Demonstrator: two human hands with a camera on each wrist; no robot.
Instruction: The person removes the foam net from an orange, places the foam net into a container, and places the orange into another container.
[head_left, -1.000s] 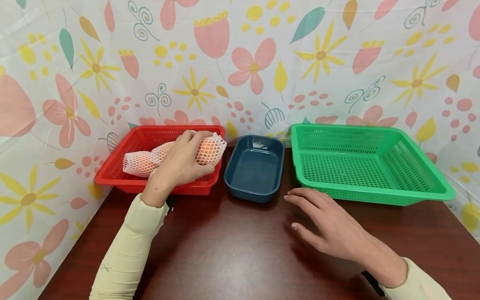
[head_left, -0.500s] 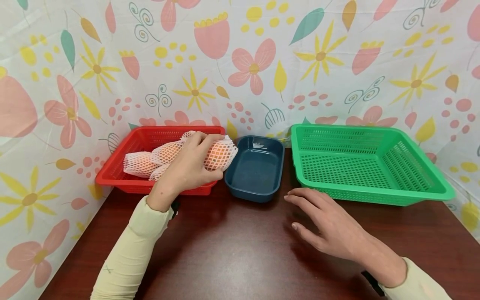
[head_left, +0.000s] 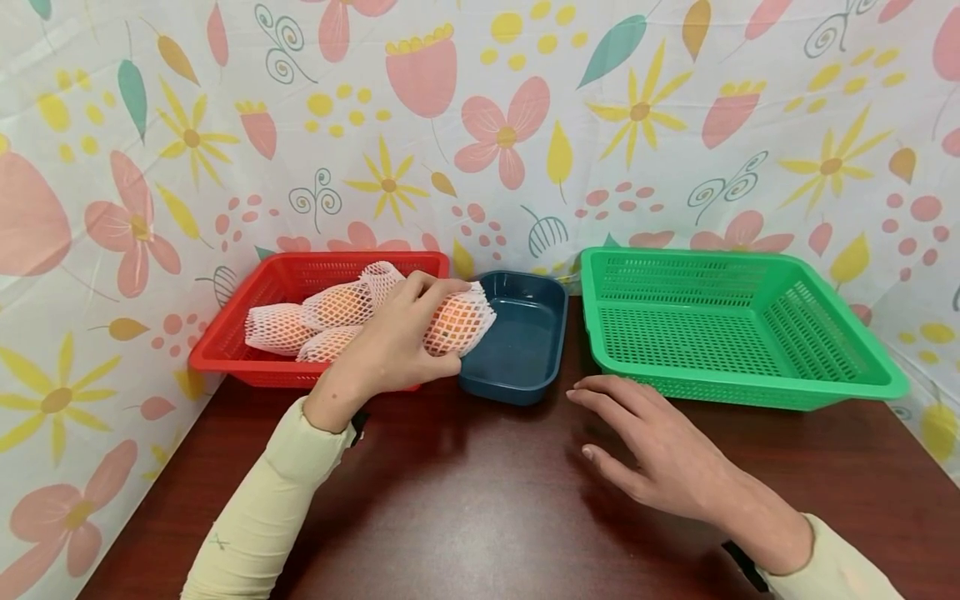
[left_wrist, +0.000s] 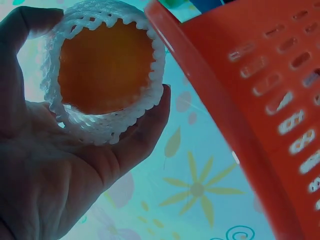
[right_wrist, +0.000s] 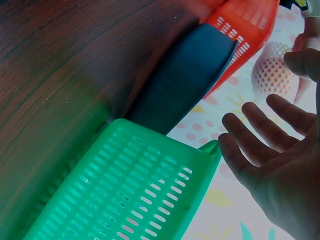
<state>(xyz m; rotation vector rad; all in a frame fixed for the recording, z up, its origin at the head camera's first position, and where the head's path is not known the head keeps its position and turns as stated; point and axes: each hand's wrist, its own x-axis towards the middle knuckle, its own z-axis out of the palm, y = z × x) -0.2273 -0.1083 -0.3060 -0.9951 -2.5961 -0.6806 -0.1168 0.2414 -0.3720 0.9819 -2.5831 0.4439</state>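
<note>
A round orange fruit in a white foam-net sleeve (head_left: 457, 323) hangs at the 9 o'clock rim of a dark-blue, rounded rectangular dish (head_left: 525, 337), gripped by a person's left hand (head_left: 401, 337); fingers at 12 o'clock and thumb at 6 span just the fruit's width, likely because its round body and soft netting call for a wraparound hold. At 9 o'clock, more net-wrapped fruit (head_left: 341, 305) lies in a red perforated plastic basket (head_left: 255, 375), whose walls probably keep the pieces from rolling. The right hand (head_left: 660, 450), at 4 o'clock from the held fruit, grips nothing, its fingers loosely extended; whether it touches the dark wood-toned table (head_left: 480, 500) cannot be told. Beyond the dish at 3 o'clock sits a green perforated plastic basket (head_left: 682, 333), before a flower-printed white cloth (head_left: 480, 208) at 12 o'clock.
</note>
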